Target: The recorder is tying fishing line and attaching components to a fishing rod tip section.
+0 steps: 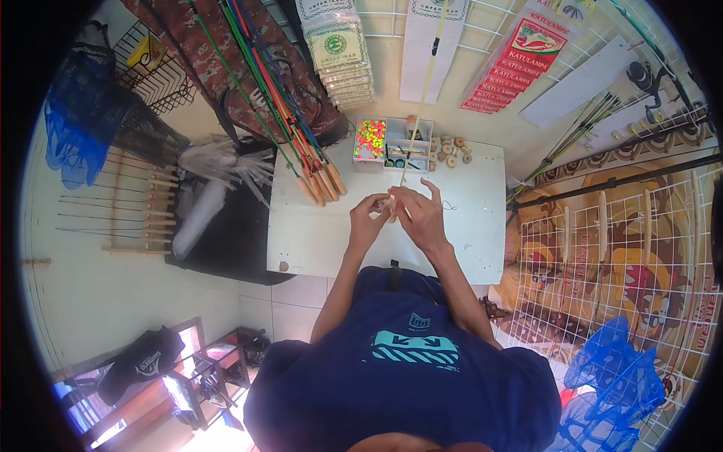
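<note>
Over the white table [331,233], my left hand [367,218] and my right hand [422,218] meet with fingertips together. Both pinch a small pale piece [392,209]; its kind is too small and too covered to tell. One finger of my right hand sticks out to the side. A thin yellowish fishing rod [427,79] slants down toward my right fingertips; whether they touch it I cannot tell. A thin loop of line [449,205] lies right of my right hand.
Beyond my hands stands a divided tray [409,153] beside a box of bright floats [370,140]. Several wooden spools [452,151] lie to their right. Fishing rods with wooden handles [321,184] rest on the table's left. Packets [520,64] hang on the wall rack.
</note>
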`<state>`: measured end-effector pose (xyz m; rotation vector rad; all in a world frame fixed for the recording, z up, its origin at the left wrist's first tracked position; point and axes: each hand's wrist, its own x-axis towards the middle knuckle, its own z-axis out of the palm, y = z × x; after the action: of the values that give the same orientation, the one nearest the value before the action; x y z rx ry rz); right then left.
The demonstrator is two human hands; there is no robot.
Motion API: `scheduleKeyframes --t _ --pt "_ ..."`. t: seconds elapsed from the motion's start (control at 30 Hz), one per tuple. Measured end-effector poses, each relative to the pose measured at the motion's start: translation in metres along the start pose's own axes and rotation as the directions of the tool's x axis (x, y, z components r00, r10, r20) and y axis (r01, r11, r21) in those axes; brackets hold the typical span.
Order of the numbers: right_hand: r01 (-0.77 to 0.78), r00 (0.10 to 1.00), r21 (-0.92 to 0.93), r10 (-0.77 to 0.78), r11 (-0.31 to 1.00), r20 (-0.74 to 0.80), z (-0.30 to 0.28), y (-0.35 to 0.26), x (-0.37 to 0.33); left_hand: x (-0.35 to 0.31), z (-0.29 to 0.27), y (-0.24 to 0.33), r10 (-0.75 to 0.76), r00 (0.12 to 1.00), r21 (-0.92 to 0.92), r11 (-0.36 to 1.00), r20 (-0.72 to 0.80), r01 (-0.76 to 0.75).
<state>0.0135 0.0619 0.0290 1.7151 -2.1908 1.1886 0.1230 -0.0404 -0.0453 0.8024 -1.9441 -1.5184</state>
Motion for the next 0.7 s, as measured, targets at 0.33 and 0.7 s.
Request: scheduleKeyframes --t 0.33,0.7 --pt "-0.446 0.855 0.499 0.518 0.743 -0.009 0.034 0.038 -0.018 0.003 0.013 -0.012 -0.103 0.994 -0.152 0.983 0.018 0.105" --pt "-0.535 0.843 0.564 0.444 0.629 0.304 0.055 0.058 -0.047 0.005 0.005 -0.026 -0.336 0.92 -0.28 0.88 0.202 0.383"
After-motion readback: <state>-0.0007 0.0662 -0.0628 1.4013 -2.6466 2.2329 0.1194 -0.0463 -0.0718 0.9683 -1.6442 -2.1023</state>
